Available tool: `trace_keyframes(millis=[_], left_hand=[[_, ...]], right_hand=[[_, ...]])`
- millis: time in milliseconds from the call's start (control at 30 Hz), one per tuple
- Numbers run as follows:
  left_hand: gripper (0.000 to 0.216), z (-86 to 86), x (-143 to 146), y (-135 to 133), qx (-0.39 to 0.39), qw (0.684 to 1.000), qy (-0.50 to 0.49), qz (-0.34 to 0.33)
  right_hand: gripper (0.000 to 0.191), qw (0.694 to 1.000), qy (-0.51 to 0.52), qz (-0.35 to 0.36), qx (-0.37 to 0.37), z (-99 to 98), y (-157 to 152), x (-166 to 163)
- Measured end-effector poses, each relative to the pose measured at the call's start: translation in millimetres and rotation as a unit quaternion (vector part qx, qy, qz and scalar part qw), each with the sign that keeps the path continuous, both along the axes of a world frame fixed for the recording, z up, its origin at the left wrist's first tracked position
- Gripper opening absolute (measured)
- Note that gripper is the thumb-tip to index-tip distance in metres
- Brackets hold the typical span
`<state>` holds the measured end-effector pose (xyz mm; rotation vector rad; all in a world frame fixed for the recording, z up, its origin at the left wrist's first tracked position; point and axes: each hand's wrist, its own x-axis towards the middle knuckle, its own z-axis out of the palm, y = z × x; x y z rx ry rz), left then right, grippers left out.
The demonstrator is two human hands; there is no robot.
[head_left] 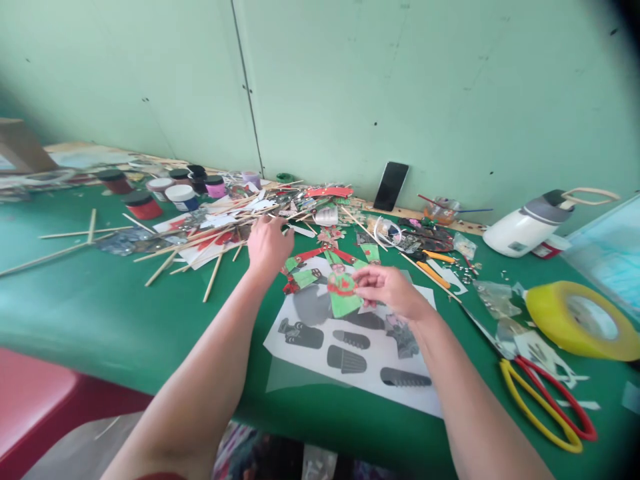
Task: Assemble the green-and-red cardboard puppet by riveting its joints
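The flat green-and-red paper cutout (344,293) is pinched in the right hand (387,290), just above a white sheet (320,360) of grey printed shapes. The left hand (267,245) lies curled on thin wooden sticks (200,240); whether it grips 1, I cannot tell. Lidded paint jars (165,190) behind them hide their contents.

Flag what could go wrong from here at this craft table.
1. The left hand reaches among the loose wooden sticks; a sweep could scatter them toward the paint jars.
2. The right hand pinches a thin green and red cut-out, which might crease or tear.
3. The scissors lie towards the near edge of the table, beside the right forearm; a nudge could drop them.
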<state>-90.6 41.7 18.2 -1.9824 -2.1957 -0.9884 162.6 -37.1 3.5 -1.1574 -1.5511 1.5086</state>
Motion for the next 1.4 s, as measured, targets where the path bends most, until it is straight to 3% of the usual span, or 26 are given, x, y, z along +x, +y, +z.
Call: trace_keyframes(millis=[100, 200, 267, 333, 467, 600, 767, 867, 1000, 1167, 1267, 1400], left_hand=[[0.028, 8.4, 22.8, -15.8, -0.023, 0.975, -0.164, -0.148], [0.038, 8.7, 45.5, -32.7, -0.162, 0.863, -0.365, -0.31], [0.038, 6.1, 57.2, -42.5, -0.207, 0.8, -0.44, -0.35], [0.031, 2.9, 65.5, -49.5, -0.247, 0.767, -0.464, -0.368], [0.021, -2.3, 72.3, -52.2, -0.251, 0.758, -0.495, -0.343], [0.021, -3.1, 67.8, -43.2, -0.218, 0.741, -0.57, -0.28], [0.019, 3.2, 52.0, -28.5, -0.112, 0.75, -0.614, -0.219], [0.015, 5.2, 41.7, -21.0, -0.042, 0.745, -0.642, -0.177], [0.017, 2.6, 30.8, -13.8, -0.002, 0.72, -0.674, -0.166], [0.012, 2.6, 22.7, -8.4, -0.005, 0.689, -0.714, -0.126], [0.01, 4.9, 18.8, -5.6, 0.001, 0.676, -0.729, -0.108], [0.009, 6.3, 12.5, -2.8, 0.021, 0.667, -0.739, -0.099]], right_hand=[[0.03, 0.992, 0.071, -0.102, 0.02, -0.6, 3.2, 0.5], [0.033, 0.982, 0.114, -0.149, 0.021, -0.4, 4.8, -0.8], [0.033, 0.981, 0.12, -0.152, 0.024, -0.3, 5.1, -2.7], [0.033, 0.98, 0.12, -0.156, 0.025, -0.4, 4.7, -5.3], [0.032, 0.982, 0.103, -0.152, 0.041, 0.2, 2.7, -8.9], [0.028, 0.978, 0.005, -0.171, 0.115, 1.4, 5.8, 2.7], [0.022, 0.937, -0.181, -0.26, 0.146, -1.4, 18.5, 32.9], [0.017, 0.931, -0.249, -0.219, 0.152, -2.4, 20.0, 35.7], [0.02, 0.948, -0.254, -0.1, 0.163, -1.1, 13.2, 19.8], [0.023, 0.954, -0.264, -0.039, 0.134, -1.7, 6.2, 3.3], [0.022, 0.965, -0.223, -0.052, 0.124, -4.7, 6.6, 2.9], [0.022, 0.967, -0.166, -0.121, 0.15, -10.5, 10.1, 8.5]])
